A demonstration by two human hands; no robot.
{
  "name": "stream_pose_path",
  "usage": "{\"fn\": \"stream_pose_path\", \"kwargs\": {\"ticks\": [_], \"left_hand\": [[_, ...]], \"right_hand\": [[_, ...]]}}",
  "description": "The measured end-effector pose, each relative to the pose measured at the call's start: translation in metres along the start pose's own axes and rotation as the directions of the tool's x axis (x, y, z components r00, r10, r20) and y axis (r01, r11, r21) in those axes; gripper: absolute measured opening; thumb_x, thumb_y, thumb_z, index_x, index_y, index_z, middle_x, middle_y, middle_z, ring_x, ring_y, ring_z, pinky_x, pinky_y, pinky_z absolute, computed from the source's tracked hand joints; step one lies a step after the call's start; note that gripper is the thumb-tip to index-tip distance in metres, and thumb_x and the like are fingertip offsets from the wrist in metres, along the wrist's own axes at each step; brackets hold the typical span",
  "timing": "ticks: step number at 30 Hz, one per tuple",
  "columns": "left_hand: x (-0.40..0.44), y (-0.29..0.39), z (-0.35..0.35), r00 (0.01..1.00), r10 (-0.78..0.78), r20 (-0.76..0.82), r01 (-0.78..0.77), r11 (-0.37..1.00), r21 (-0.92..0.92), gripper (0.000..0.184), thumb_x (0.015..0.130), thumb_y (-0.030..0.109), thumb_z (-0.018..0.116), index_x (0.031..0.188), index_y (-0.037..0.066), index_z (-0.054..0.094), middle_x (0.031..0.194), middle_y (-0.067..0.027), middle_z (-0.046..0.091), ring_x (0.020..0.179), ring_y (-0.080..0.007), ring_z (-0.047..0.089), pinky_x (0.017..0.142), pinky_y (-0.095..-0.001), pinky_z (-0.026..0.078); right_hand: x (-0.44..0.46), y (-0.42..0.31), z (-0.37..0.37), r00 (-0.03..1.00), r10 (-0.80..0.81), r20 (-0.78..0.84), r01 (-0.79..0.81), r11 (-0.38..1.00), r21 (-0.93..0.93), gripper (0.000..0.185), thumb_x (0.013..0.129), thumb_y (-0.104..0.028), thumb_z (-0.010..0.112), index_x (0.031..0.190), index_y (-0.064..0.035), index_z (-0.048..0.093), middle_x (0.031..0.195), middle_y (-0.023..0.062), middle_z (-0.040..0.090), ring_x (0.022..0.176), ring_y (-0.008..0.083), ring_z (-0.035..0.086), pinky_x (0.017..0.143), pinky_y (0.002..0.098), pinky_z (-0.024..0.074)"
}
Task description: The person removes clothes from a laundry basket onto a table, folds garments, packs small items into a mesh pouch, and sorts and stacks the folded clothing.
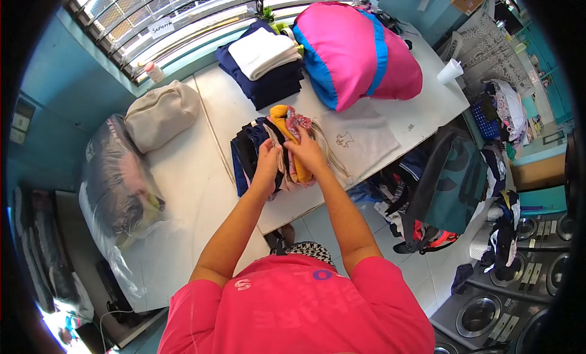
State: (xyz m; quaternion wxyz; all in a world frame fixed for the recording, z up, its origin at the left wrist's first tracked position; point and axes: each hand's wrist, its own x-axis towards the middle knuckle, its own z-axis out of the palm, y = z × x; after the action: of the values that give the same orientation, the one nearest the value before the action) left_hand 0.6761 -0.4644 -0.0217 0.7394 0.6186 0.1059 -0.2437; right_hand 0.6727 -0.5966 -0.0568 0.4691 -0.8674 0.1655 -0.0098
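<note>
A row of folded clothes, dark blue and black, stands on edge on the white table. My left hand is closed on a beige folded garment at the right part of that row. Close beside it, my right hand has its fingers bent round a yellow garment, with pink patterned cloth against it. The lower folds are partly hidden by my hands. Under and right of the row lies a pale drawstring bag with a small printed figure, flat on the table.
Behind the row are a navy stack topped by a white folded cloth, and a large pink-and-blue bag. Left are a beige pouch and a plastic-wrapped bundle. A white cup stands far right; laundry bags sit below the edge.
</note>
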Motion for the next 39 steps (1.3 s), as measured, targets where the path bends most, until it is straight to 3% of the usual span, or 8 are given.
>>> {"fn": "stream_pose_path", "kwargs": {"ticks": [7,21,29,32,34,37,38,39], "left_hand": [[0.01,-0.017,-0.011,0.996,-0.051,-0.072,0.037,0.982,-0.183,0.064,0.084,0.043,0.049,0.133,0.011,0.024,0.134,-0.0099,0.031,0.127,-0.0234,0.025,0.092,-0.0531,0.027],[-0.009,-0.017,-0.019,0.978,0.153,0.139,-0.162,0.985,0.056,0.035,0.085,0.024,0.047,0.118,0.012,0.045,0.122,-0.0037,0.043,0.113,-0.016,0.039,0.092,-0.0421,0.032],[-0.001,0.012,0.026,0.943,-0.249,0.22,0.312,0.892,-0.328,0.056,0.087,0.04,0.046,0.133,0.013,0.029,0.14,-0.0103,0.022,0.13,-0.0252,0.019,0.098,-0.0521,0.026],[-0.004,0.027,0.043,0.937,-0.307,0.17,0.35,0.827,-0.439,0.059,0.086,0.05,0.042,0.13,0.012,0.033,0.135,-0.0116,0.031,0.125,-0.026,0.03,0.098,-0.0515,0.028],[0.009,0.015,0.04,0.84,0.205,0.503,0.32,0.562,-0.763,0.056,0.09,0.048,0.034,0.132,0.012,0.031,0.132,-0.0099,0.038,0.118,-0.0264,0.041,0.099,-0.0449,0.031],[-0.01,0.025,0.025,0.801,0.403,0.443,0.194,0.525,-0.829,0.051,0.09,0.044,0.036,0.129,0.011,0.037,0.126,-0.0115,0.045,0.111,-0.0284,0.047,0.096,-0.0426,0.037],[-0.016,0.026,0.018,0.519,0.633,0.574,0.515,0.304,-0.801,0.05,0.088,0.041,0.04,0.127,0.01,0.038,0.125,-0.0125,0.045,0.111,-0.029,0.047,0.096,-0.0446,0.037],[-0.021,0.026,0.008,0.525,0.639,0.562,0.499,0.303,-0.812,0.05,0.088,0.041,0.04,0.127,0.01,0.038,0.125,-0.0125,0.045,0.111,-0.029,0.047,0.096,-0.0446,0.037]], "right_hand": [[-0.019,-0.043,0.024,0.999,0.045,0.004,-0.038,0.885,-0.464,0.09,0.059,-0.03,0.071,0.133,-0.0087,0.023,0.116,0.0207,0.045,0.103,0.0367,0.052,0.081,0.0446,0.0458],[0.011,0.027,-0.022,0.999,0.007,0.043,-0.017,0.975,0.224,0.067,0.065,-0.017,0.058,0.128,-0.0039,0.038,0.108,0.0223,0.056,0.097,0.03,0.057,0.083,0.0327,0.0428],[0.001,0.01,-0.083,0.992,0.034,0.119,-0.086,0.884,0.46,0.058,0.067,-0.008,0.054,0.123,0.0002,0.042,0.1,0.0108,0.057,0.086,0.0175,0.054,0.076,0.0265,0.0428],[-0.034,-0.06,-0.098,0.992,-0.096,0.088,0.085,0.99,0.117,0.054,0.071,-0.008,0.054,0.123,-0.0015,0.043,0.106,0.0154,0.056,0.086,0.0254,0.059,0.075,0.0313,0.0454],[-0.063,-0.097,-0.083,0.95,-0.295,0.097,0.31,0.924,-0.224,0.051,0.075,-0.01,0.056,0.124,-0.0021,0.042,0.113,0.0184,0.054,0.091,0.0302,0.058,0.078,0.0324,0.0456],[-0.093,-0.114,-0.074,0.853,-0.503,0.142,0.522,0.813,-0.256,0.047,0.079,-0.019,0.056,0.122,-0.0039,0.044,0.114,0.0206,0.053,0.098,0.0328,0.056,0.081,0.0349,0.0442],[-0.097,-0.119,-0.075,0.786,-0.597,0.161,0.619,0.758,-0.208,0.043,0.082,-0.024,0.056,0.12,-0.0056,0.047,0.112,0.0206,0.053,0.097,0.0336,0.056,0.082,0.0368,0.0442],[-0.098,-0.126,-0.083,0.776,-0.607,0.172,0.63,0.751,-0.198,0.043,0.082,-0.024,0.056,0.12,-0.0056,0.047,0.112,0.0206,0.053,0.097,0.0336,0.056,0.082,0.0368,0.0442]]}}
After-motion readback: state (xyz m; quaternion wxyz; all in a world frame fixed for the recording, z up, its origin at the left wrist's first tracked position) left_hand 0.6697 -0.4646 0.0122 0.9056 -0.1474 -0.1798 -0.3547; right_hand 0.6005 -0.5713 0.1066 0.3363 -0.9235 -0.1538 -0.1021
